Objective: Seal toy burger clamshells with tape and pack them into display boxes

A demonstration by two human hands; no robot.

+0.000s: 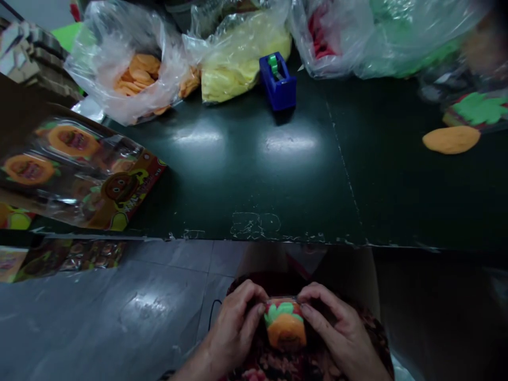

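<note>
Over my lap I hold a small clear-wrapped toy burger [286, 324], with an orange bun piece and a green leaf-shaped layer showing. My left hand [235, 324] pinches its upper left corner between thumb and fingers. At the upper right corner, my right hand [342, 327] grips it the same way. A strip of clear wrapping shows along the top edge between both hands. What lies beneath the toy is hidden.
On the dark green table [246, 180] stand a blue tape dispenser [278, 87], a display box [91, 169] of packed burgers and an orange foam piece [451, 139]. Bags of orange pieces [138, 74], yellow sheets [230, 79] and red pieces [319, 34] line the back. Another person's blurred hand [488, 45] is at far right.
</note>
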